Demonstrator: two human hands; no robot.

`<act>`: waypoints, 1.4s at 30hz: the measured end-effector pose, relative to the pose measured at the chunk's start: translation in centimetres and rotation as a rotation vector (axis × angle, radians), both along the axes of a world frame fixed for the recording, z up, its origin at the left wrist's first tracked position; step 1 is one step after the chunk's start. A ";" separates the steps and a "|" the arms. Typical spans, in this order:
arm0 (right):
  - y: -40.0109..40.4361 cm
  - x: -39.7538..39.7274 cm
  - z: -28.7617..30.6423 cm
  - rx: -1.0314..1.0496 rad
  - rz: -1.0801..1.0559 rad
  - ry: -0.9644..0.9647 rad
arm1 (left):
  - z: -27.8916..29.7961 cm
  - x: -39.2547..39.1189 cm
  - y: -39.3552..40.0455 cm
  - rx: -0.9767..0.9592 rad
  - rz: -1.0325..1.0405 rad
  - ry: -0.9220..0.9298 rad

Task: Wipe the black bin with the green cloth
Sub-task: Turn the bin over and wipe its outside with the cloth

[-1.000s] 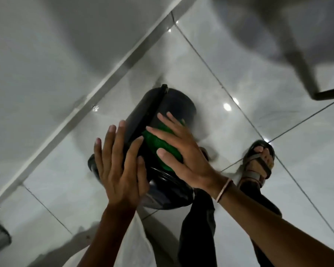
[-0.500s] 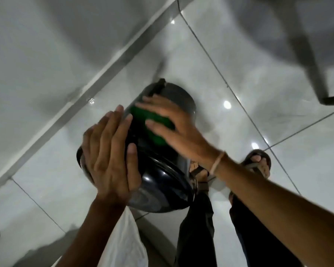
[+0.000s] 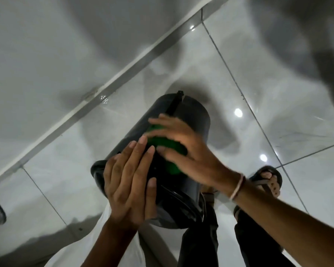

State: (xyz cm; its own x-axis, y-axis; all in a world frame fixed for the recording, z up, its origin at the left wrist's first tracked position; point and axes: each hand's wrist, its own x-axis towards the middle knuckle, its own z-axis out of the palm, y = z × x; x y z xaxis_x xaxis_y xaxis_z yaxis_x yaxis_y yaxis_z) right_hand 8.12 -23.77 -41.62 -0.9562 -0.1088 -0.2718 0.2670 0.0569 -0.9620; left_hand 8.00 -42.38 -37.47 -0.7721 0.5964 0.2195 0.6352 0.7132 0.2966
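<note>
Right hand point(image 3: 189, 151), blurred, presses green cloth point(image 3: 168, 149) flat on black bin point(image 3: 193, 116); left hand point(image 3: 129, 180) open, steadying rim; cloth mostly hidden.

Both arms reach in from the bottom edge. The left hand point(image 3: 130, 178) is laid flat, fingers straight and close together pointing up, thumb stretched along the right side, palm pressed down. The right hand point(image 3: 183, 151) comes across from the right, fingers spread and slightly curled, looks a bit blurry. A thin band sits on the right wrist point(image 3: 237, 187).
</note>
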 end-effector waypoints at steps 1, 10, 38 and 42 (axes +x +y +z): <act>-0.5 1.2 0.4 -0.005 0.040 0.071 | -0.1 0.3 -0.3 -0.001 -0.014 0.001; 3.9 -6.3 -8.9 0.068 -0.390 -0.497 | -0.1 1.5 -0.6 -0.025 0.006 0.045; 0.2 -3.0 -9.0 -0.094 -0.446 -0.484 | 0.7 -3.4 -4.6 0.091 0.473 -0.098; 0.3 -4.0 -10.3 -0.172 -0.495 -0.587 | 0.8 -3.0 -5.8 0.129 0.596 -0.150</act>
